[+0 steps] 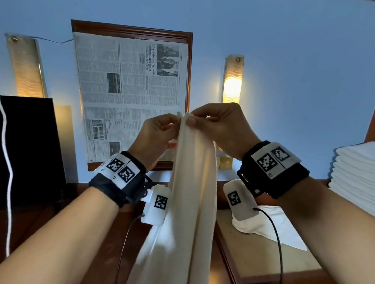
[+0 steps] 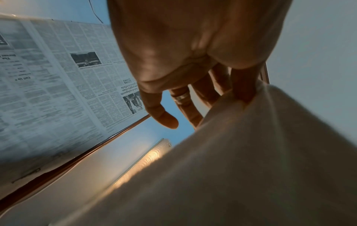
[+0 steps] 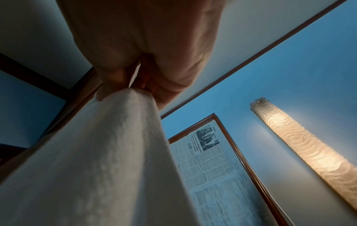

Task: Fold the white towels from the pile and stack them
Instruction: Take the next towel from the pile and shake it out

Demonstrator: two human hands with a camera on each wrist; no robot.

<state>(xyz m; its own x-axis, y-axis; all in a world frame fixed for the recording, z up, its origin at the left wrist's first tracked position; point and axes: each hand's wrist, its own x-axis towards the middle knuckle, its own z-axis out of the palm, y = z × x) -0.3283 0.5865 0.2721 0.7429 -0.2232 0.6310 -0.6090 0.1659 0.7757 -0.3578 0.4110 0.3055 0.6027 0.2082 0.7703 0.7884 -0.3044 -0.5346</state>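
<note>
The person stands at the wooden table (image 1: 263, 269) with 1 white towel (image 1: 191, 184) lifted in front of the chest, its length hanging straight down and out of sight at the bottom of the head view. Both hands meet at its top edge: the left hand (image 1: 154, 138) and the right hand (image 1: 221, 130) each pinch the cloth between thumb and fingertips, almost touching each other. In the left wrist view 1 finger (image 2: 242, 85) presses into the fabric while the thumb (image 2: 162, 113) stands free of it. This looks like the start of a fold, with 2 corners brought together; next the hands probably need to even the edges, then lower the towel flat onto the table. On the right sits the stack of folded towels (image 1: 357, 179), the likely resting place. Another white cloth (image 1: 271, 223) lies crumpled on the table below the right wrist. No container shows anywhere here.
</note>
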